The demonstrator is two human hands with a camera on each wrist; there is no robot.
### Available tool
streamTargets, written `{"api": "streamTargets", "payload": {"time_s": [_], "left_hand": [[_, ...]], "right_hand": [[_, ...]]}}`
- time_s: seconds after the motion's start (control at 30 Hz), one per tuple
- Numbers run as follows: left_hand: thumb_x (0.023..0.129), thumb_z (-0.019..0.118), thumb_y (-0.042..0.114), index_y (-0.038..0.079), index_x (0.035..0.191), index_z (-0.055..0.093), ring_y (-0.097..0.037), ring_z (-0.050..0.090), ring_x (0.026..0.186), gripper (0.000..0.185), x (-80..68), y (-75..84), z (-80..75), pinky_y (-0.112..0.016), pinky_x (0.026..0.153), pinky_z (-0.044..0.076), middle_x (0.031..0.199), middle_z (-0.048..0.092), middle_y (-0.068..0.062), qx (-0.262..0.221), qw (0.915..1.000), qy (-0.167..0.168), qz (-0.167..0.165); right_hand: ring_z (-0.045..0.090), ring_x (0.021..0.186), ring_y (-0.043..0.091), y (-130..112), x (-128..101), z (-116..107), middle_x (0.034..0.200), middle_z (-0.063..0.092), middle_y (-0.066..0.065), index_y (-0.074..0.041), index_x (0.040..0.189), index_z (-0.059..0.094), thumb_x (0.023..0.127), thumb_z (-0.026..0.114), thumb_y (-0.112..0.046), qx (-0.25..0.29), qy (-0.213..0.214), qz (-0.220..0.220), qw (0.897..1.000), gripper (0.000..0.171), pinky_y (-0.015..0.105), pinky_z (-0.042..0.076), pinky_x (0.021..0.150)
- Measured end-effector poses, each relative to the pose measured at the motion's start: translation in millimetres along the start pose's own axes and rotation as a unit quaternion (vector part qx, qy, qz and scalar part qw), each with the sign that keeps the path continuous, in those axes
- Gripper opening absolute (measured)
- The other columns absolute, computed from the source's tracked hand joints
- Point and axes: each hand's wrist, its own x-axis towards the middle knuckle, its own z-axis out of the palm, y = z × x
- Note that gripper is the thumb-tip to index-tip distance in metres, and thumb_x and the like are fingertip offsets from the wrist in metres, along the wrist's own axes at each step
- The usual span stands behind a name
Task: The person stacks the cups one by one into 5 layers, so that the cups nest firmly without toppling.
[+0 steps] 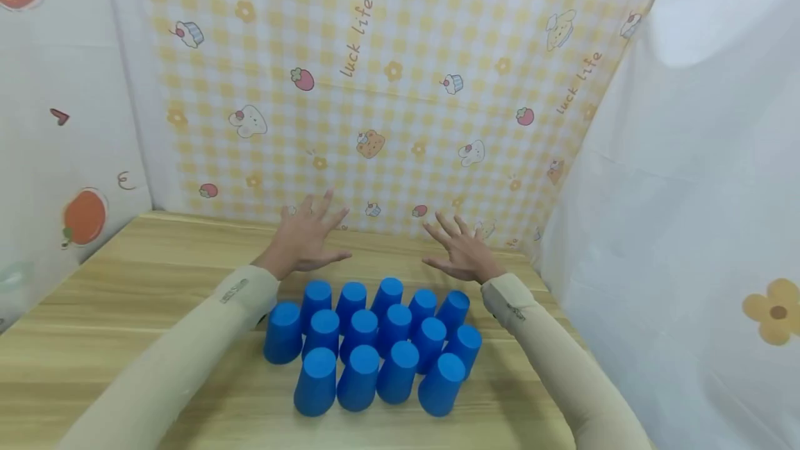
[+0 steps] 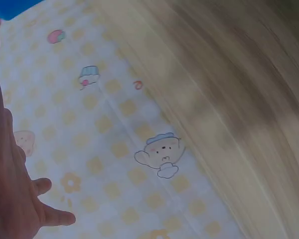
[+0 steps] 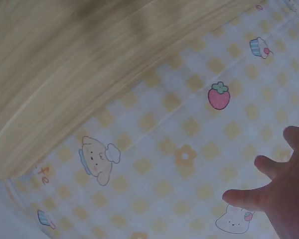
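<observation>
Where "luck life" marks the cloth (image 1: 387, 89), spread hands, blue cups (image 1: 375, 346)

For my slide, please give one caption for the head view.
Both open hands, left hand and right hand, hover beyond a cluster of upside-down blue cups on a wooden table.

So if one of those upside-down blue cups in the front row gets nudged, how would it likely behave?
The blue cups look like thin plastic, so probably light and easy to slide on the smooth wooden table. Standing mouth-down on the wider rim, one seems unlikely to tip from a low push. They stand packed close together, so a nudge would likely shove its neighbours too.
</observation>
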Motion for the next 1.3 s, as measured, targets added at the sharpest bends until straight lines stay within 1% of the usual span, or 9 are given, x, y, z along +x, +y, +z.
{"api": "streamTargets", "payload": {"time_s": [0.23, 0.47, 0.63, 0.73, 0.87, 1.0, 1.07, 1.2, 1.3], "left_hand": [[0.083, 0.027, 0.088, 0.025, 0.16, 0.012, -0.05, 0.017, 0.145, 0.1, -6.3, -0.5, -9.3, -0.077, 0.105, 0.019, 0.165, -0.003, -0.016, -0.033, 0.9992, 0.013, -0.019], [0.085, 0.032, 0.085, 0.027, 0.16, 0.009, -0.053, 0.024, 0.141, 0.098, -19.6, 2.5, -16.1, -0.078, 0.101, 0.025, 0.165, -0.003, -0.017, -0.097, 0.9945, -0.012, -0.039], [0.089, 0.036, 0.079, 0.024, 0.161, 0.011, -0.058, 0.026, 0.138, 0.094, -31.8, 3.7, -21.6, -0.076, 0.102, 0.026, 0.164, 0.004, -0.022, -0.129, 0.9902, -0.028, -0.045], [0.091, 0.035, 0.077, 0.022, 0.16, 0.012, -0.059, 0.029, 0.136, 0.091, -38.9, 3.0, -23.6, -0.075, 0.101, 0.029, 0.162, 0.008, -0.025, -0.139, 0.9892, -0.026, -0.037], [0.094, 0.038, 0.072, 0.022, 0.16, 0.016, -0.056, 0.028, 0.138, 0.085, -49.2, 3.3, -25.3, -0.075, 0.1, 0.029, 0.163, 0.01, -0.023, -0.17, 0.9847, -0.017, -0.035], [0.093, 0.038, 0.073, 0.019, 0.158, 0.026, -0.047, 0.028, 0.143, 0.084, -59.1, 8.5, -27.4, -0.072, 0.104, 0.029, 0.162, 0.023, -0.018, -0.206, 0.9779, -0.004, -0.033], [0.093, 0.038, 0.074, 0.019, 0.156, 0.031, -0.043, 0.037, 0.14, 0.084, -64.3, 11.2, -28.5, -0.07, 0.103, 0.034, 0.159, 0.032, -0.016, -0.224, 0.9742, 0.0, -0.032], [0.092, 0.04, 0.075, 0.02, 0.154, 0.036, -0.039, 0.057, 0.122, 0.082, -75.5, 12.3, -31.0, -0.064, 0.091, 0.048, 0.151, 0.044, -0.015, -0.244, 0.9694, 0.0, -0.03], [0.094, 0.044, 0.069, 0.017, 0.15, 0.043, -0.035, 0.062, 0.112, 0.077, -84.3, 8.4, -31.9, -0.055, 0.081, 0.055, 0.145, 0.051, -0.016, -0.259, 0.9657, -0.001, -0.021]], "right_hand": [[0.038, 0.135, 0.051, -3, -7, -4, 0.164, 0.017, 0.009, -0.028, 0.159, 0.023, 0.096, 0.035, -0.07, 0.041, -0.035, 0.004, 0.999, 0.077, 0.072, 0.035, 0.099], [0.035, 0.141, 0.043, 1, -18, -4, 0.158, 0.032, 0.016, -0.024, 0.158, 0.028, 0.099, 0.037, -0.064, 0.11, -0.063, -0.005, 0.992, 0.071, 0.063, 0.031, 0.109], [0.032, 0.144, 0.034, -4, -27, -9, 0.159, 0.033, 0.011, -0.022, 0.157, 0.03, 0.1, 0.04, -0.062, 0.162, -0.085, -0.003, 0.983, 0.07, 0.057, 0.028, 0.114], [0.043, 0.137, 0.035, -7, -33, -13, 0.154, 0.041, 0.012, -0.021, 0.156, 0.032, 0.098, 0.041, -0.064, 0.186, -0.097, 0.004, 0.978, 0.073, 0.057, 0.036, 0.109], [0.057, 0.122, 0.036, -7, -42, -15, 0.144, 0.052, 0.015, -0.021, 0.155, 0.033, 0.1, 0.045, -0.058, 0.205, -0.105, 0.006, 0.973, 0.067, 0.058, 0.045, 0.099], [0.059, 0.118, 0.034, -5, -50, -16, 0.14, 0.055, 0.015, -0.02, 0.154, 0.037, 0.1, 0.047, -0.054, 0.221, -0.1, 0.007, 0.97, 0.064, 0.057, 0.047, 0.097], [0.059, 0.118, 0.034, -4, -54, -16, 0.14, 0.056, 0.015, -0.02, 0.153, 0.039, 0.101, 0.048, -0.052, 0.235, -0.097, 0.009, 0.967, 0.062, 0.056, 0.047, 0.097], [0.061, 0.114, 0.035, 0, -63, -15, 0.137, 0.058, 0.015, -0.016, 0.149, 0.045, 0.102, 0.05, -0.047, 0.264, -0.094, 0.007, 0.96, 0.057, 0.055, 0.049, 0.094], [0.064, 0.109, 0.031, 3, -69, -15, 0.134, 0.06, 0.013, -0.014, 0.143, 0.051, 0.101, 0.053, -0.044, 0.273, -0.088, 0.0, 0.958, 0.052, 0.051, 0.052, 0.091]]}}
